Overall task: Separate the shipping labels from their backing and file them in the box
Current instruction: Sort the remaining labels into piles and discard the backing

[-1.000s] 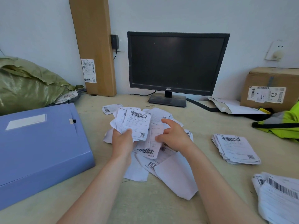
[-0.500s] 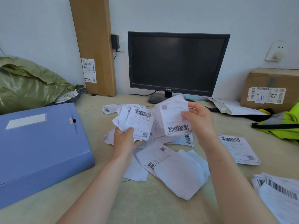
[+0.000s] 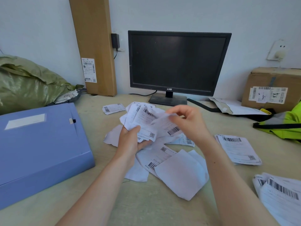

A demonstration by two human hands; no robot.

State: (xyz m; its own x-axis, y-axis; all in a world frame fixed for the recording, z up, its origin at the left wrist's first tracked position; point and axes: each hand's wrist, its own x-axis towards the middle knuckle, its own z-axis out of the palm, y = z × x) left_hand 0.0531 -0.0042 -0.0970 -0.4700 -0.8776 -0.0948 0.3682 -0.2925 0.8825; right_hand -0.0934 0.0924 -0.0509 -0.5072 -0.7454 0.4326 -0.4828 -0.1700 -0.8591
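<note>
My left hand grips a fanned bundle of white shipping labels above the desk. My right hand pinches a single label by its top edge and holds it against the right side of that bundle. Beneath both hands lies a loose heap of labels and blank backing sheets. A closed blue file box lies flat at the left, apart from both hands.
A label stack lies to the right, another at the lower right corner, and one stray label behind the heap. At the back are a dark monitor, a tall carton, a green sack, a cardboard parcel and a yellow vest.
My right hand picked one label off the heap, raised it, and has now brought it left and down against the bundle in my left hand. The left hand stayed nearly still.
</note>
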